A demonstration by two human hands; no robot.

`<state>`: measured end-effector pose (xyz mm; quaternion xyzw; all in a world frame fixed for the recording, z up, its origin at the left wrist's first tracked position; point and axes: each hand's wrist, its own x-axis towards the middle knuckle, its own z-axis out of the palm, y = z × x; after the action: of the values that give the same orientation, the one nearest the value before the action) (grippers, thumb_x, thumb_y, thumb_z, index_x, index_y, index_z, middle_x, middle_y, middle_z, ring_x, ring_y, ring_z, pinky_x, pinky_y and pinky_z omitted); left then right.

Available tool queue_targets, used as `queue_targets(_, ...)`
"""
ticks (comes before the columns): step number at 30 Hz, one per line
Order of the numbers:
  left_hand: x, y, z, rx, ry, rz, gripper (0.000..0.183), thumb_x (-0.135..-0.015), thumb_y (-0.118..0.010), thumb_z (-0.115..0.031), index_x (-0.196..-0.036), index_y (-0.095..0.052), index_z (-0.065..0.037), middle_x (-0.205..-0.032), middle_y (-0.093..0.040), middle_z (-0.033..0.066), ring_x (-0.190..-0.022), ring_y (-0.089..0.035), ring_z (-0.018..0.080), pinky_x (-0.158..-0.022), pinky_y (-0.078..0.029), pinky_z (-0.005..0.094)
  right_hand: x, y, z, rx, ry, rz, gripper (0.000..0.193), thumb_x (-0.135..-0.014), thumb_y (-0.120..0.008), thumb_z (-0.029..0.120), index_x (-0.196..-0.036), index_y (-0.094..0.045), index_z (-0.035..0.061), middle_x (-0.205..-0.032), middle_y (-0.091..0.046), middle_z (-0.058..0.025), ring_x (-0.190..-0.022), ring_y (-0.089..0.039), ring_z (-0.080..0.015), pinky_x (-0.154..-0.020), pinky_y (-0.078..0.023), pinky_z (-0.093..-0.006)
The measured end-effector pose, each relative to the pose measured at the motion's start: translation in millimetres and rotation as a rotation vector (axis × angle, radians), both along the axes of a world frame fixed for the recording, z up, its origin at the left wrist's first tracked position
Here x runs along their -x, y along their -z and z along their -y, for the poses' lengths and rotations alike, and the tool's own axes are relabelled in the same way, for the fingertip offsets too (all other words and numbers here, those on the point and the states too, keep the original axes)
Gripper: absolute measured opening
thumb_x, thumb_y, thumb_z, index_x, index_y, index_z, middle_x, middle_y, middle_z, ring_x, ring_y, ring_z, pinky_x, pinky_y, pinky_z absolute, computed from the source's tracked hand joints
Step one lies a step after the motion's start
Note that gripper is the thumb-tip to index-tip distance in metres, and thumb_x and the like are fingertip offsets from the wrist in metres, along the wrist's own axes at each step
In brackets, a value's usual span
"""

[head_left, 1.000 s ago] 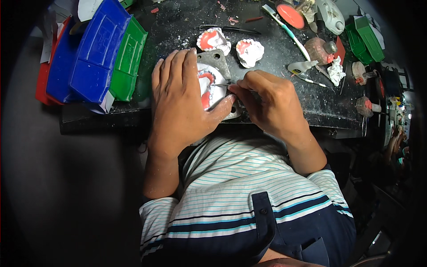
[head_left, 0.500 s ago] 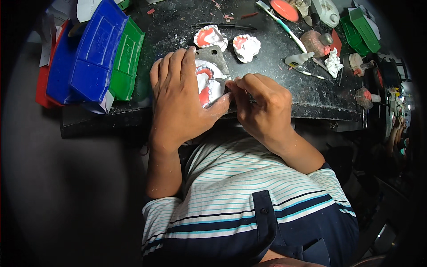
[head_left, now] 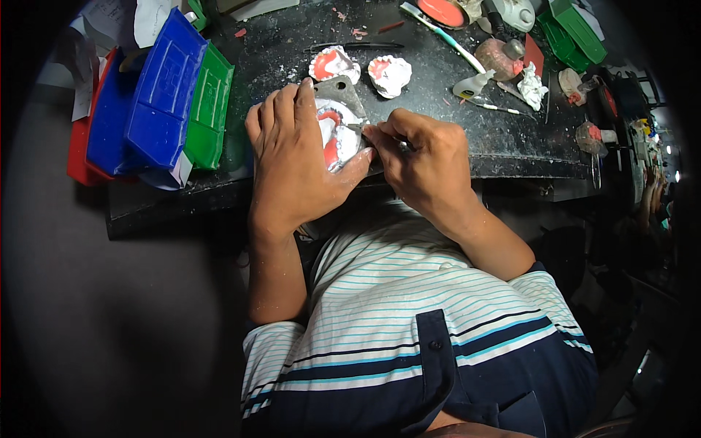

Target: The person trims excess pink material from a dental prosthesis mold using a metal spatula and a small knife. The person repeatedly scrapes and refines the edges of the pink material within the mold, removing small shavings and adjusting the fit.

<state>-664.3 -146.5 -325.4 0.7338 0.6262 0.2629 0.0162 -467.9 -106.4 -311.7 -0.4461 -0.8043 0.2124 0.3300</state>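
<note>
Dental cast [head_left: 338, 136], white w/ red areas, upper ctr of frame, by grey metal plate [head_left: 340, 90]. L hand [head_left: 290, 157] spread over cast's left side, thumb at lower right edge; can't tell if gripping. R hand [head_left: 427, 157] pinching slim tool [head_left: 355, 127], tip at cast's right side, contact unclear. 2 smaller casts [head_left: 389, 77] just above. Blue bin [head_left: 166, 95] upper left, toothbrush [head_left: 447, 38] upper right.

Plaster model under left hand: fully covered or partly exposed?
Partly exposed: the left hand hides the left side of the plaster model, while red and white parts show on its right.
</note>
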Motion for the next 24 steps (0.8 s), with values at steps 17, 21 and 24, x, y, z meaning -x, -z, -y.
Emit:
queue_targets(17, -1, 9, -4, -0.041, -0.037, -0.035, 0.104, -0.079, -0.087, -0.051, -0.149, -0.046, 0.013, -0.142, -0.054, 0.0267, -0.139, -0.047, 0.0426, -0.122, -0.026, 0.0571, -4, -14, -19, 0.056, -0.028, 0.085, 0.023, -0.092, -0.079, 0.022, -0.081, -0.071, 0.0035, -0.076, -0.073, -0.0197, -0.071, -0.071, -0.0444, -0.067, -0.057, -0.0531)
queue_targets(21, -2, 7, -3, -0.05, -0.012, -0.017, 0.103, -0.078, -0.089, -0.052, -0.148, -0.047, 0.011, -0.141, -0.055, 0.0252, -0.138, -0.048, 0.0418, -0.121, -0.027, 0.0567, -4, -4, -19, -0.006, -0.027, 0.061, 0.024, -0.093, -0.079, 0.022, -0.081, -0.071, 0.0036, -0.075, -0.072, -0.0201, -0.071, -0.071, -0.0448, -0.067, -0.056, -0.0533)
queue_targets(24, -1, 6, -5, -0.053, -0.004, -0.011, 0.102, -0.077, -0.09, -0.051, -0.148, -0.047, 0.01, -0.141, -0.055, 0.0251, -0.137, -0.049, 0.0417, -0.121, -0.028, 0.0564, 0, 3, -12, -0.049, -0.005, -0.001, 0.024, -0.093, -0.079, 0.022, -0.081, -0.071, 0.003, -0.073, -0.071, -0.0213, -0.071, -0.071, -0.0446, -0.067, -0.056, -0.0535)
